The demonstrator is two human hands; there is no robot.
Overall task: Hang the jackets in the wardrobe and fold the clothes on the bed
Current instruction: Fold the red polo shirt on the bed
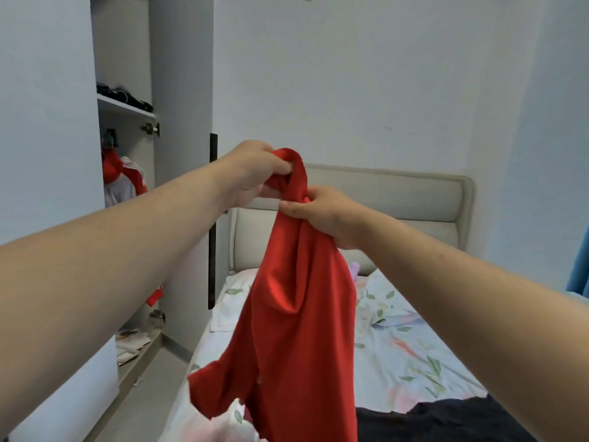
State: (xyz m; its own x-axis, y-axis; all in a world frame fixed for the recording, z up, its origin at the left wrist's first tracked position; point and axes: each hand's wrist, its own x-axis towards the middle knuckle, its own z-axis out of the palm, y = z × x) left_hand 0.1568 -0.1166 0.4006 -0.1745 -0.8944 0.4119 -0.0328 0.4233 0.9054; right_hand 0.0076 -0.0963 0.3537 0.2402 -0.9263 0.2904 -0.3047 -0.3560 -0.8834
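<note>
- We see a bed with a pale floral sheet filling the lower right of the room. A padded grey headboard stands against the far wall.
- On the left, an open wardrobe shows a shelf with dark folded clothes. Below it hangs a red-and-white jacket.
- A plain red garment hangs in mid-air at the centre, held up above the near part of the bed. Its top is bunched into a narrow twist, and the cloth falls below in long, loose folds. A short sleeve sticks out at the lower left.
- A dark garment lies spread on the bed's near edge, just right of the red cloth's hem.
- Both bare forearms reach forward from the lower corners and meet at the top of the red garment.
- The left hand is the higher one. Its fingers curl round the bunched top edge and grip it.
- The right hand sits just below and to the right, close to the left hand. It pinches the cloth between its thumb and curled fingers.
</note>
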